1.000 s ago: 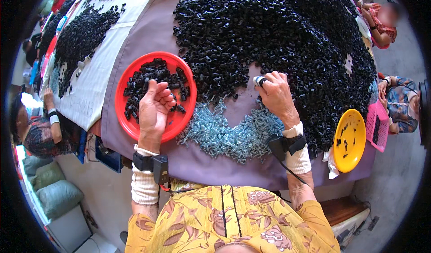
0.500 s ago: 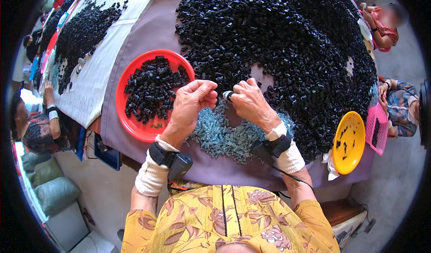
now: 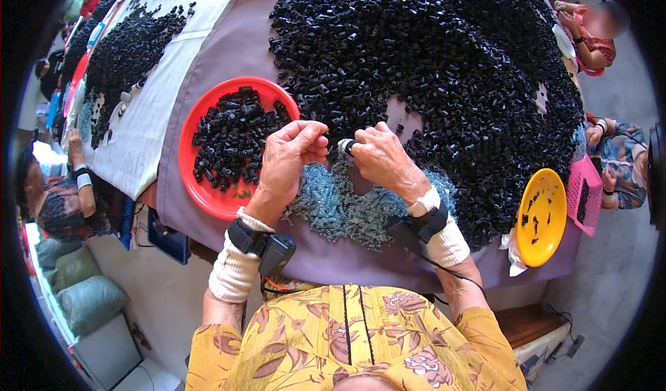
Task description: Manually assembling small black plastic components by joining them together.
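Note:
Over the near part of the table, my left hand point(image 3: 286, 160) is closed in a pinch, thumb against forefinger. What it holds, if anything, is too small to make out. Facing it a short gap away, my right hand point(image 3: 386, 160) is closed around a small black plastic tube piece point(image 3: 351, 146), with a whitish band showing beside it. Under and between both hands spreads a pile of small, pale-blue, coil-like pieces point(image 3: 340, 214). Beyond them lies a large heap of short black plastic tube pieces point(image 3: 430, 58).
Left of my left hand sits a red round tray point(image 3: 191, 172) holding black pieces. A yellow plate point(image 3: 549, 214) and a pink basket point(image 3: 588, 207) stand at the right edge. Other people work around the tables. Another heap point(image 3: 128, 51) covers a white cloth at left.
My left hand has shifted slightly left and its thumb lies flatter along the finger. My right hand has turned slightly; the black piece stays in it.

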Demonstrator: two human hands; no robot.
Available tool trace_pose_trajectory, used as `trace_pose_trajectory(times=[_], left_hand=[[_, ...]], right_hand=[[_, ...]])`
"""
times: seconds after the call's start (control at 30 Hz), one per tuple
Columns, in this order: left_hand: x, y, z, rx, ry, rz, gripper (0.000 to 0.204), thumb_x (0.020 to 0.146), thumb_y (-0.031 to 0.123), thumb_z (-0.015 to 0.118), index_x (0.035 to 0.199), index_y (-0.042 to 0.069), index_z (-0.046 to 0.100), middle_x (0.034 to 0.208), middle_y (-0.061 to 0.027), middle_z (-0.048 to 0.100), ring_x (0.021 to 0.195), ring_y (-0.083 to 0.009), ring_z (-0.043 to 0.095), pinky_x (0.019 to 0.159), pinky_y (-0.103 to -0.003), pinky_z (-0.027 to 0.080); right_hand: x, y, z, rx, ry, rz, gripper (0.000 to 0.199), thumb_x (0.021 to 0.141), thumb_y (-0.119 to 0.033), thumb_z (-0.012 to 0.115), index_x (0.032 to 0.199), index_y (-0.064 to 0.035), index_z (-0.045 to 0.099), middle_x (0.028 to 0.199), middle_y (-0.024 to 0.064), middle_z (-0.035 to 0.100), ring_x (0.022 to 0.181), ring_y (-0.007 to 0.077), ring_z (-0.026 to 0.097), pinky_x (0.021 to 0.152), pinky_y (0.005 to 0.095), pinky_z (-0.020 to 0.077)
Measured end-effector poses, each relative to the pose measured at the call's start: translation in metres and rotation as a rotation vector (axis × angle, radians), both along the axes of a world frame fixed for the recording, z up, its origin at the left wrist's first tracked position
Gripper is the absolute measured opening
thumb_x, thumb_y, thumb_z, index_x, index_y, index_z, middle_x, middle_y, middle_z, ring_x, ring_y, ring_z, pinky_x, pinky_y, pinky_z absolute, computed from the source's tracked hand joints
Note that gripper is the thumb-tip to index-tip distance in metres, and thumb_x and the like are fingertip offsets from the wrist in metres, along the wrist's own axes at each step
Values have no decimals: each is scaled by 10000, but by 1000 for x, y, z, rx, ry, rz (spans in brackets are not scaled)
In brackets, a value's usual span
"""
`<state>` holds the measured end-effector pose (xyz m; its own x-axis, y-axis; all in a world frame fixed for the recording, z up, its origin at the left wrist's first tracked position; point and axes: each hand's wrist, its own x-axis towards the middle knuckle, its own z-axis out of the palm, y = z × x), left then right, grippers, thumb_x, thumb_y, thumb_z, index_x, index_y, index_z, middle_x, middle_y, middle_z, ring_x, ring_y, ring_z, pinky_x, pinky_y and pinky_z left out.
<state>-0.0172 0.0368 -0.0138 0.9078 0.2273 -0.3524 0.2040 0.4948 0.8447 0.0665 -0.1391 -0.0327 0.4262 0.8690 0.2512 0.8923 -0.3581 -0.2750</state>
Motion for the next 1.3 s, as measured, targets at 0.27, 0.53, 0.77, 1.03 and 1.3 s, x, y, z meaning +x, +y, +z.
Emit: trace_pose_trajectory(times=[0.27,0.53,0.77,1.03,1.3], left_hand=[[1,-6,2,41,25,-15,170,902,173,570,959,26,634,771,-25,635,661,-94,591,634,-236,497],[3,-14,0,140,2,-76,185,892,181,589,975,23,636,787,-27,636,675,-89,599,623,-227,501],[10,-18,1,283,-13,-122,203,886,164,593,1009,6,618,812,-40,630,670,-78,595,599,-216,496],[8,-10,1,320,13,-75,196,886,146,584,1017,4,621,824,-41,636,665,-73,592,603,-205,491],[4,-12,0,285,7,-95,196,877,137,596,1020,5,620,841,-47,642,686,-86,605,627,-215,502]], right_hand=[[0,0,-3,-61,-60,-34,54,724,-88,565,678,-75,589,680,71,592,696,221,584,716,365,408],[11,-31,24,119,68,-147,143,720,-116,615,626,-36,543,638,117,565,648,287,554,663,372,398],[12,-35,15,-10,59,-134,133,746,-128,585,647,-42,564,663,92,578,680,259,581,672,373,399],[7,2,2,-61,29,-67,103,782,-80,525,711,-84,600,710,65,604,716,215,611,723,383,413],[5,-4,10,-76,194,-128,149,766,-142,585,674,-26,568,654,128,600,716,302,601,740,419,416]])
